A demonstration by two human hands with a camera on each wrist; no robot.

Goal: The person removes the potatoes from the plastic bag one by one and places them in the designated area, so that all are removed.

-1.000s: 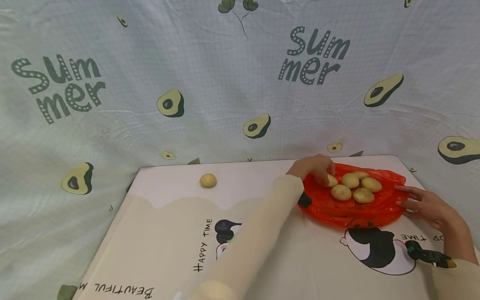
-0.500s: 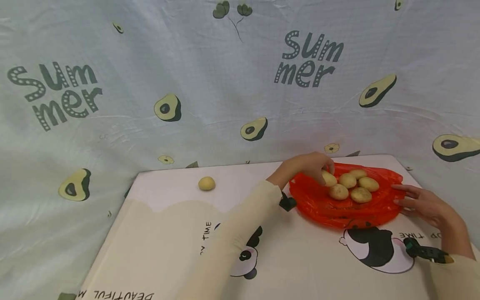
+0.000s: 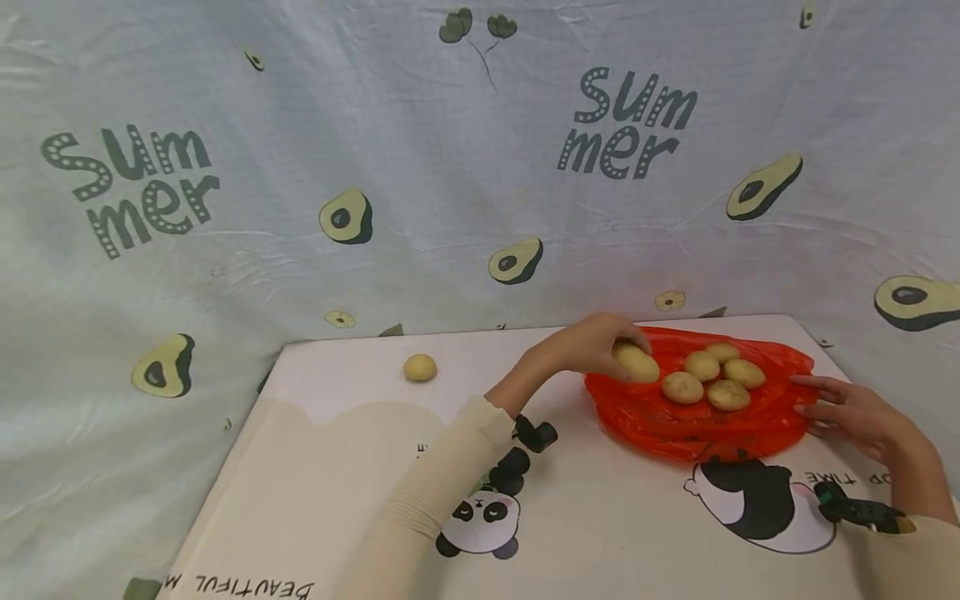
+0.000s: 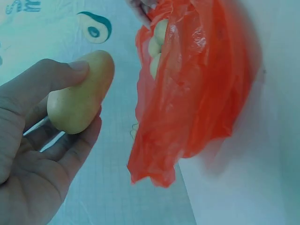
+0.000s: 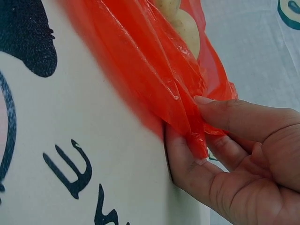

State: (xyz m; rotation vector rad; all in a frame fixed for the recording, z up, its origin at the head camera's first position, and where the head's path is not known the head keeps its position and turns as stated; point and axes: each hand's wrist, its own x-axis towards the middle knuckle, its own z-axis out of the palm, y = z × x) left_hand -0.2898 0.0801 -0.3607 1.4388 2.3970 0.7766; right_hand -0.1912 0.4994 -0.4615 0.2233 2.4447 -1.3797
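Observation:
A yellow potato [image 3: 636, 364] is held between the thumb and fingers of my left hand [image 3: 588, 345], over the left side of a red plastic bag [image 3: 660, 437]. In the left wrist view that potato [image 4: 82, 98] shows apart from the bag, with the thumb on top and fingertips beneath. Several more potatoes [image 3: 682, 387] lie on the spread bag. My right hand [image 3: 862, 417] is at the bag's right edge. The right wrist view has its thumb and fingers pinching a gathered fold of the red plastic [image 5: 140, 61].
One potato [image 3: 420, 367] sits alone at the back left of the table [image 3: 352, 358]. Behind the table hangs a pale cloth [image 3: 420, 167] printed with avocados. Small dark cameras are strapped to both wrists.
The left hand has drawn back leftward, lifting a potato away from the others on the bag. The right hand has stayed at the bag's right edge.

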